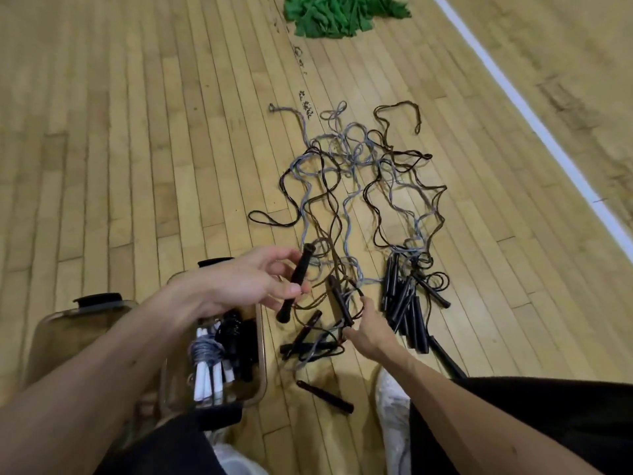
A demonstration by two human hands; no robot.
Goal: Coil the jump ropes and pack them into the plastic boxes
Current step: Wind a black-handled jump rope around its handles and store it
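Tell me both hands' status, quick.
Left hand: holds a black cylindrical jump-rope handle.
Right hand: pinches a second black cylindrical handle.

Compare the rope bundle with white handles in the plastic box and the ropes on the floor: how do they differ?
The rope bundle is wound tight, grey cord wrapped around its handles; the floor ropes lie loose and tangled. The bundle has white handles; the floor ropes have black handles. The bundle sits packed in the plastic box; the floor ropes lie on the wooden floor. Both include grey cord.
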